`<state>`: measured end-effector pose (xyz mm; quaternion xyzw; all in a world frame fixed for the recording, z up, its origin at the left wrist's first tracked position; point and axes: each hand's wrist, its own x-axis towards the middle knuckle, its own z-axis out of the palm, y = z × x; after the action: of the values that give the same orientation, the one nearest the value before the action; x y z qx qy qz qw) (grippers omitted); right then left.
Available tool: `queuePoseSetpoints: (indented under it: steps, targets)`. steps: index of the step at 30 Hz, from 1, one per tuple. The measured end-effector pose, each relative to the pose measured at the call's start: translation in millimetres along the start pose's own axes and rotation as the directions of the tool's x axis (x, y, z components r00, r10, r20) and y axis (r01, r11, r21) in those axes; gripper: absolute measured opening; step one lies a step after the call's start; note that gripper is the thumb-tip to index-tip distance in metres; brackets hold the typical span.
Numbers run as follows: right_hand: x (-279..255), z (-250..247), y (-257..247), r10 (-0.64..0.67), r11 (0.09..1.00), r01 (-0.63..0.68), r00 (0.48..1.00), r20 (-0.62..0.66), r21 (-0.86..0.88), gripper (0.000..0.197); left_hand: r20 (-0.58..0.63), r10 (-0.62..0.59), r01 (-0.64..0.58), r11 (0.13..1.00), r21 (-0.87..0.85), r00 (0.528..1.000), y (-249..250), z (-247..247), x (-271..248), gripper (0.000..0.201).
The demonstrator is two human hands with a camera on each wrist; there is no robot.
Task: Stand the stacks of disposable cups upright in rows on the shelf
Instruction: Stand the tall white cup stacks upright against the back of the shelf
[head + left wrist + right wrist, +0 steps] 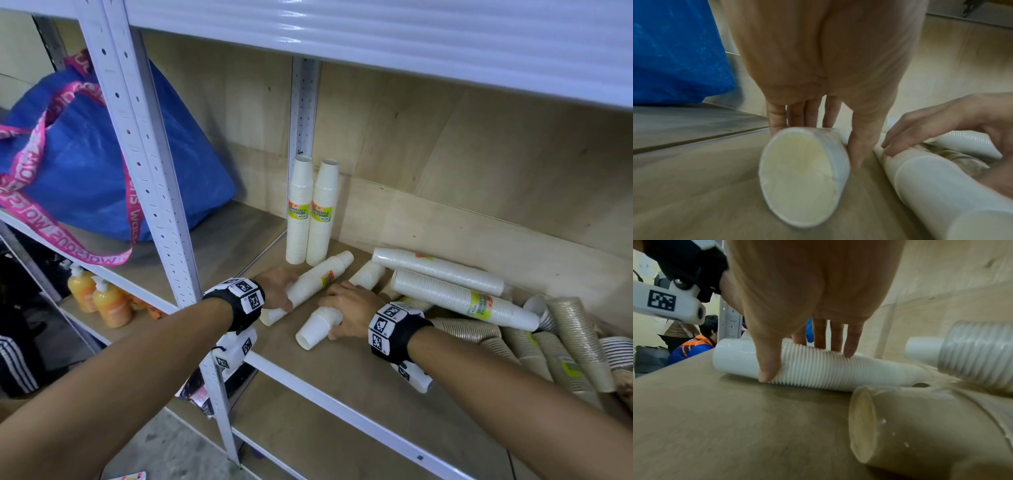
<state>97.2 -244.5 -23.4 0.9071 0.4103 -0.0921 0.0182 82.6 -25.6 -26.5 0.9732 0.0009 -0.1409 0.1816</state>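
From the head view, two stacks of white cups [310,209] stand upright side by side at the back left of the shelf [342,370]. The left hand [275,289] has its grip around a long white stack [310,286] lying on the boards; the right hand [346,313] grips a shorter lying stack [317,329] just beside it. More white and brown stacks [479,301] lie heaped to the right. A blue bag [82,171] sits in the next bay.

In the left wrist view, the left hand [818,81] holds the long stack [803,175] between fingers and thumb, its end facing the camera.

In the right wrist view, the right hand [809,305] clasps the ribbed shorter stack [818,368], thumb in front and fingers behind, flat on the shelf [725,426].
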Motion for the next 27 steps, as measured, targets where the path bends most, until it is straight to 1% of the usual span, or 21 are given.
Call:
queuePoseSetpoints:
  steps: [3,7,9,12,16,17,19,21,23,24,26,27]
  targets:
    - [3,2,-3,-0.019,0.997,0.019,1.000,-0.007,-0.077,0.056,0.016,0.009,-0.010,0.998,0.059,1.000,1,0,5,0.087]
    - [10,5,-5,-0.045,0.986,0.043,0.999,-0.008,-0.164,0.044,0.038,0.002,-0.006,0.996,0.090,0.999,3,-2,11,0.084]
    - [11,4,-6,-0.056,0.984,0.054,0.998,-0.008,-0.170,0.041,0.037,-0.001,-0.002,0.996,0.086,0.999,3,-4,10,0.082]
    - [10,-1,-4,-0.071,0.990,0.067,0.997,-0.031,-0.127,0.042,0.053,-0.016,0.013,0.998,0.056,0.998,-1,-7,6,0.084]
    - [10,-27,-6,-0.049,0.999,0.049,0.992,-0.120,-0.006,0.044,0.092,-0.002,0.006,0.999,-0.043,0.996,-4,-17,-4,0.096]
    - [10,-36,-7,-0.033,0.999,0.036,0.989,-0.143,0.021,0.044,0.093,0.003,0.004,0.997,-0.075,0.996,-5,-20,-4,0.096]
    - [9,-56,-8,0.022,0.995,-0.003,0.981,-0.193,0.098,0.042,0.076,0.001,0.006,0.996,-0.092,0.997,-5,-29,-6,0.087]
    - [7,-77,-7,0.092,0.975,-0.040,0.967,-0.237,0.216,0.043,0.016,-0.002,0.004,0.994,-0.106,1.000,-2,-38,-11,0.080]
    - [2,-97,-8,0.170,0.931,-0.065,0.948,-0.270,0.358,0.047,-0.078,0.004,-0.017,0.986,-0.167,0.997,3,-45,-15,0.075]
    - [1,-104,-9,0.225,0.898,-0.081,0.930,-0.292,0.433,0.048,-0.129,0.017,-0.042,0.979,-0.200,0.991,6,-47,-17,0.073]
    - [1,-117,-13,0.337,0.812,-0.089,0.879,-0.337,0.577,0.046,-0.196,0.012,-0.066,0.961,-0.268,0.981,11,-50,-17,0.070]
    - [2,-122,-16,0.382,0.771,-0.084,0.854,-0.353,0.631,0.046,-0.205,-0.005,-0.059,0.950,-0.308,0.979,13,-51,-18,0.066]
